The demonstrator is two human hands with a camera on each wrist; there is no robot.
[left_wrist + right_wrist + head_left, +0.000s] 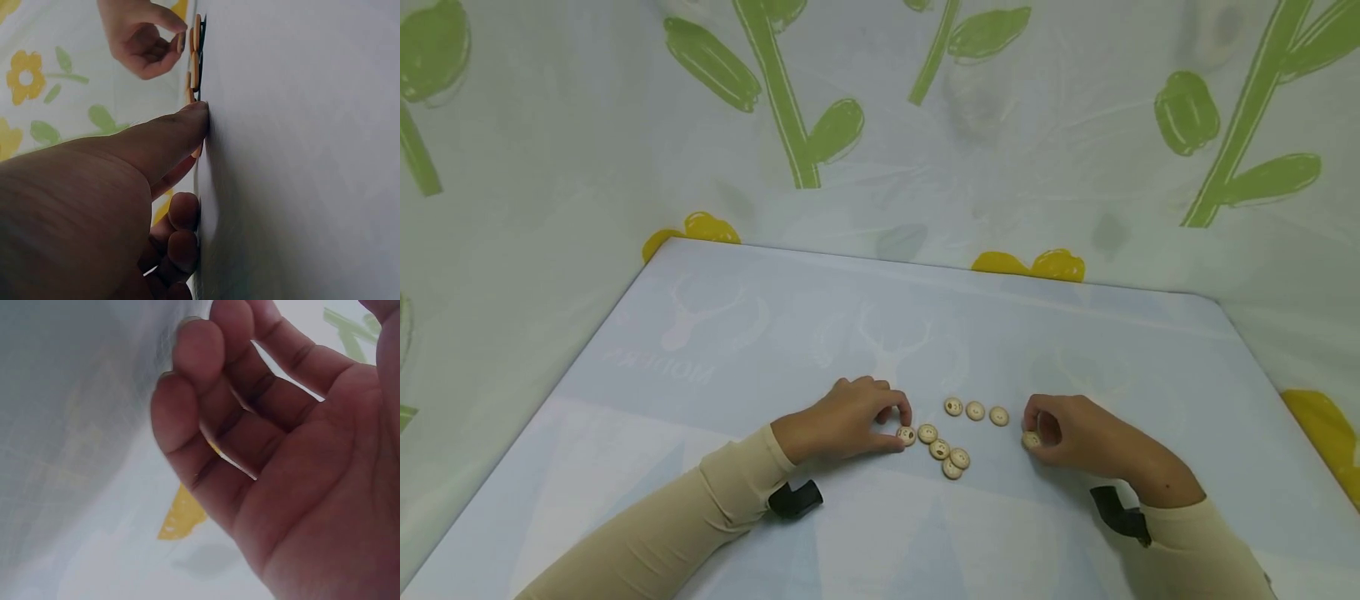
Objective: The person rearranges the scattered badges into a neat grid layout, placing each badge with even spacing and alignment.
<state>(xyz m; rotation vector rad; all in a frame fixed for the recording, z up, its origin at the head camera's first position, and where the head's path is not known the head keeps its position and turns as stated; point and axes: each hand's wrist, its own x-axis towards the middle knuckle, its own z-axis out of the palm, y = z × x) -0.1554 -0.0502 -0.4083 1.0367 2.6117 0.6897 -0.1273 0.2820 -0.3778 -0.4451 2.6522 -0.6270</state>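
Note:
Small round pale wooden discs with dark markings lie on the table between the two hands. In the head view my left hand [853,421] pinches one disc [907,436] between thumb and index finger at the table surface. Farther right, my right hand [1078,429] holds another disc [1031,439] with its thumb and index finger. The left wrist view also shows this held disc [181,42] edge-on. No disc shows in the right wrist view, where the curved fingers [175,415] and palm fill much of the picture.
Three discs [975,410] form a short row between the hands. Nearer, several more [939,449] trail diagonally, one overlapping another [952,470]. The pale patterned table [820,333] meets a leaf-printed curtain [880,208] at the back. Each wrist carries a black mount [796,500].

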